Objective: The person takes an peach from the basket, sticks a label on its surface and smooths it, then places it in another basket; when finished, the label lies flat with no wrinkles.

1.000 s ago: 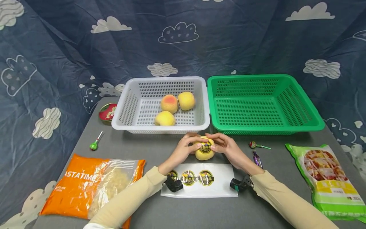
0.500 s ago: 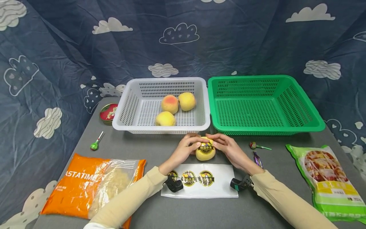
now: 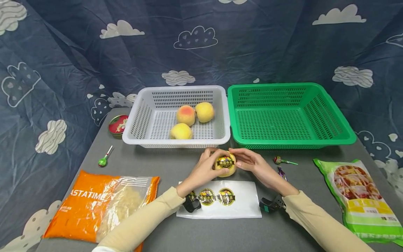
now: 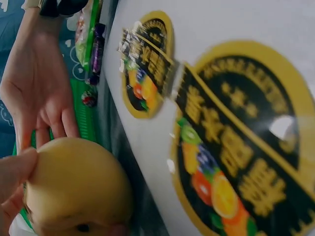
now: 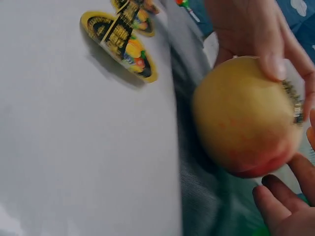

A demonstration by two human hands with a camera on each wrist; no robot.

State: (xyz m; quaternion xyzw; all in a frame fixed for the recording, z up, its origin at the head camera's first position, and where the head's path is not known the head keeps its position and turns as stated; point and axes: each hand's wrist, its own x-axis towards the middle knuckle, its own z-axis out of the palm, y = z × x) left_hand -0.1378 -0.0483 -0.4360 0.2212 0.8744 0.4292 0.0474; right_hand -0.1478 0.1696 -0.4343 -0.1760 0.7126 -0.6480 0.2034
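Observation:
A yellow peach with a black-and-gold fruit sticker on it sits in front of the baskets. My left hand grips it from the left, thumb low and fingers over the far side. My right hand is at its right side, fingers extended close to the skin. In the right wrist view the peach shows a red blush, and the right fingertips are just beside it. Below both hands lies a white sheet with several matching stickers, partly hidden by the left wrist.
A white basket holds three peaches; a green basket stands beside it. An orange pasta bag and a lollipop are at left, with a red-topped tin. At right are another lollipop, a purple-wrapped candy and a green food bag.
My right hand has eased back to the right, its thumb off the sticker. My left thumb has moved down to the front of the peach, leaving the whole sticker face showing.

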